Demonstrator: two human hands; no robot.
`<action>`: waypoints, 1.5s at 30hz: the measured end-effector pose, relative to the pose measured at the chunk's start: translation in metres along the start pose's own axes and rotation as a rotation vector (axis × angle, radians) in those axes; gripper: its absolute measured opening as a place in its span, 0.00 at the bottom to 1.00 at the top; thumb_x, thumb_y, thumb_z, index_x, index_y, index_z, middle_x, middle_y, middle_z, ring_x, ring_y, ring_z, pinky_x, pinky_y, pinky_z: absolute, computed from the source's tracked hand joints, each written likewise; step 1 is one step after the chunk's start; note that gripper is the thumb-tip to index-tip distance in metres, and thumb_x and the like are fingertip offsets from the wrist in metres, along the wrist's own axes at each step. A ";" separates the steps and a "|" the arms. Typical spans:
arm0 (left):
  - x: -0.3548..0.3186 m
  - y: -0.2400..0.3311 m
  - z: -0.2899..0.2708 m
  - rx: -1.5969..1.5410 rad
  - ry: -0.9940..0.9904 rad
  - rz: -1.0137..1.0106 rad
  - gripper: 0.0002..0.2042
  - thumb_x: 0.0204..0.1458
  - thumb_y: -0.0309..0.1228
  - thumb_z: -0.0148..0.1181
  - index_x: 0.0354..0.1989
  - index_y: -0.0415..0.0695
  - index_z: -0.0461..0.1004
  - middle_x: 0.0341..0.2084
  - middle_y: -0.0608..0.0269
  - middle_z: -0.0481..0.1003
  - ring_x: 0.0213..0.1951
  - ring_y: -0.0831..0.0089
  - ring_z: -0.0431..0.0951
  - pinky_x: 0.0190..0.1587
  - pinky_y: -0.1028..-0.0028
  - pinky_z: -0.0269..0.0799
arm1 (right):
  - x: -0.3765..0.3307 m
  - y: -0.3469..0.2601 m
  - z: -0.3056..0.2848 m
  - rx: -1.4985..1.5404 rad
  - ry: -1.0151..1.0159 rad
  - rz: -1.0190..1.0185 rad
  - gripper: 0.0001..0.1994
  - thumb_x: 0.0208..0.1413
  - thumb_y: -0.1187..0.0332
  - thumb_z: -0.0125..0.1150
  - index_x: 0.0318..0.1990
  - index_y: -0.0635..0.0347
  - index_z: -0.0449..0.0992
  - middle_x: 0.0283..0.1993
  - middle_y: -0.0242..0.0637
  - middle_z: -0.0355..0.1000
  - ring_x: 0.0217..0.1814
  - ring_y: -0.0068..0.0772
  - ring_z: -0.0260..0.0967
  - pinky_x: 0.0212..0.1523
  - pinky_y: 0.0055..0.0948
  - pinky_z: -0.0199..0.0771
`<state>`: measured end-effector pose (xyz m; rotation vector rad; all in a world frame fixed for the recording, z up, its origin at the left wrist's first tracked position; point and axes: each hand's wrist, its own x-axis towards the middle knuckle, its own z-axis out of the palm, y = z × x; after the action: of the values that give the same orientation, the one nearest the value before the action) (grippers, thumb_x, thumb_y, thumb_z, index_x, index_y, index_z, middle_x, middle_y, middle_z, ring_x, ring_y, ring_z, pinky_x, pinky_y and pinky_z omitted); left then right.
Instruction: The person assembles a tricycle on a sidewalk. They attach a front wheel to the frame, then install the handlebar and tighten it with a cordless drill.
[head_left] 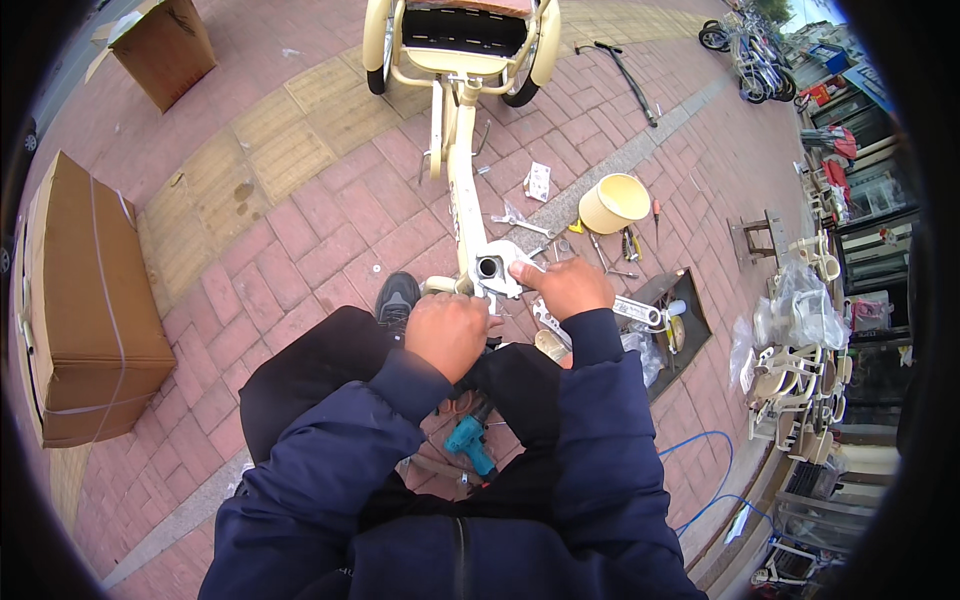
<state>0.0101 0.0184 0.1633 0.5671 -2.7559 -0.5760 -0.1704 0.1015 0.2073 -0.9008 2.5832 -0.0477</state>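
Note:
A cream tricycle frame (462, 190) stretches away from me, its rear wheels at the far end. At its near end, a white bracket (497, 266) surrounds the dark round opening of the head tube (488, 267). My right hand (568, 288) is closed on the bracket's right side, the thumb lying on top and the other fingers mostly hidden. Just below and left of the bracket, my left hand (450, 332) is curled closed beside a short cream tube (440, 285); what it grips is hidden beneath it. A silver wrench (636, 312) shows beyond my right hand.
A cream bucket (614, 203) stands among loose hand tools, including an open-end wrench (524, 222). Right of my knees is a tool tray (690, 340); between my legs lies a teal power tool (468, 446). Large cardboard boxes (100, 310) stand left, bagged cream parts (800, 330) right.

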 end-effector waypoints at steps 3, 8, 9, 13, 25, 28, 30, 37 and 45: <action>0.000 -0.002 0.001 -0.031 0.002 -0.005 0.18 0.56 0.44 0.60 0.22 0.42 0.75 0.20 0.52 0.76 0.29 0.55 0.79 0.34 0.58 0.72 | -0.009 -0.002 0.008 0.011 0.045 0.034 0.40 0.50 0.26 0.51 0.29 0.61 0.84 0.34 0.51 0.79 0.41 0.55 0.77 0.42 0.48 0.73; -0.001 -0.004 0.003 -0.046 0.010 -0.017 0.17 0.56 0.43 0.60 0.23 0.42 0.76 0.21 0.52 0.77 0.29 0.54 0.79 0.34 0.58 0.73 | -0.025 -0.007 0.019 0.031 0.083 0.126 0.41 0.52 0.26 0.49 0.28 0.64 0.83 0.33 0.53 0.78 0.41 0.57 0.76 0.43 0.49 0.73; -0.001 -0.005 0.003 -0.048 -0.025 -0.030 0.17 0.56 0.43 0.60 0.23 0.42 0.76 0.21 0.52 0.77 0.28 0.54 0.79 0.34 0.58 0.73 | -0.023 -0.007 0.018 0.040 0.097 0.145 0.41 0.52 0.26 0.48 0.29 0.64 0.83 0.34 0.54 0.78 0.42 0.57 0.76 0.44 0.49 0.74; 0.005 -0.008 0.005 -0.106 0.005 0.017 0.16 0.55 0.42 0.61 0.24 0.42 0.75 0.21 0.52 0.77 0.27 0.53 0.78 0.33 0.56 0.71 | -0.006 0.002 0.007 -0.016 0.062 0.078 0.42 0.49 0.25 0.50 0.31 0.64 0.84 0.35 0.52 0.80 0.42 0.53 0.78 0.43 0.46 0.74; 0.015 -0.037 0.003 -0.224 -0.076 0.224 0.10 0.53 0.36 0.62 0.28 0.42 0.74 0.25 0.56 0.75 0.36 0.54 0.77 0.39 0.58 0.71 | 0.052 0.026 -0.034 -0.080 -0.008 -0.237 0.45 0.44 0.21 0.54 0.23 0.66 0.81 0.22 0.53 0.74 0.30 0.56 0.75 0.35 0.50 0.72; 0.016 -0.039 0.002 -0.221 -0.030 0.272 0.10 0.53 0.36 0.62 0.27 0.42 0.74 0.24 0.56 0.75 0.34 0.54 0.77 0.38 0.58 0.71 | 0.052 0.025 -0.033 -0.108 -0.016 -0.294 0.44 0.44 0.22 0.54 0.25 0.66 0.82 0.22 0.53 0.74 0.31 0.55 0.75 0.35 0.50 0.72; 0.016 -0.040 0.003 -0.232 -0.047 0.264 0.11 0.54 0.36 0.61 0.26 0.42 0.73 0.23 0.57 0.75 0.34 0.54 0.77 0.37 0.58 0.71 | 0.049 0.031 -0.030 -0.103 0.005 -0.315 0.44 0.45 0.23 0.54 0.26 0.66 0.83 0.23 0.53 0.74 0.31 0.55 0.75 0.34 0.49 0.72; 0.011 -0.024 0.009 -0.059 -0.054 0.077 0.14 0.56 0.40 0.59 0.24 0.44 0.73 0.22 0.54 0.77 0.29 0.52 0.78 0.31 0.56 0.71 | -0.014 0.083 -0.020 0.109 0.025 -0.134 0.39 0.49 0.27 0.56 0.22 0.64 0.80 0.17 0.47 0.71 0.25 0.49 0.73 0.29 0.47 0.69; 0.019 -0.003 -0.047 0.127 -0.250 -0.299 0.13 0.59 0.40 0.56 0.38 0.46 0.82 0.35 0.49 0.81 0.40 0.51 0.82 0.40 0.56 0.77 | -0.164 0.156 -0.053 0.142 0.237 -0.031 0.34 0.49 0.35 0.63 0.22 0.65 0.80 0.17 0.50 0.70 0.22 0.51 0.71 0.27 0.45 0.68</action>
<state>0.0099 -0.0075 0.2069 1.0127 -2.9794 -0.5728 -0.1663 0.3188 0.2902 -0.9318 2.7389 -0.3633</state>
